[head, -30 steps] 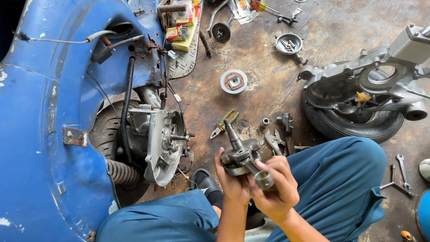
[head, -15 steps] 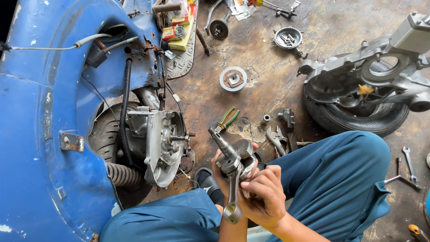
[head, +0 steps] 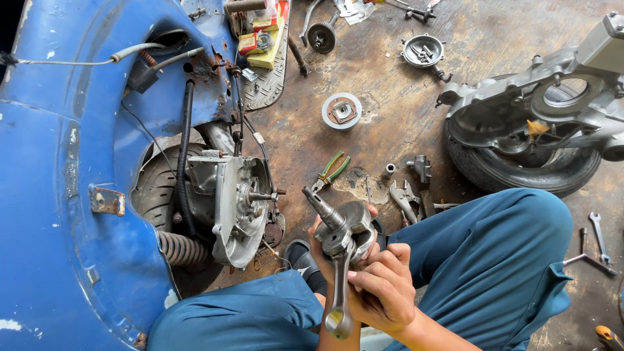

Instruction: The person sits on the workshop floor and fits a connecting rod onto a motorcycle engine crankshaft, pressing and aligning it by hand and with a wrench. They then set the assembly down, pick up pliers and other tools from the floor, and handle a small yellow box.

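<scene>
Far left is the blue painted metal scooter body (head: 58,162) lying on its side, with the grey aluminium engine casing (head: 237,205) still bolted in and its open face turned toward the person, so the inside is easy to get at. Just right of that, green-handled pliers (head: 331,170) sit on the stained concrete floor (head: 390,84), within easy reach.

Center bottom is the main bit: a steel crankshaft with its connecting rod (head: 341,244) held up over the lap, between the knees in blue trousers. The left hand (head: 325,250) cups the crank webs from behind, mostly hidden, so I can't tell how tight it grips. The right hand (head: 383,286) is closed around the rod, which hangs down toward the camera.

Far right, a silver engine case half (head: 552,104) rests on a black rubber tyre (head: 520,169), probably as a cushion.
</scene>
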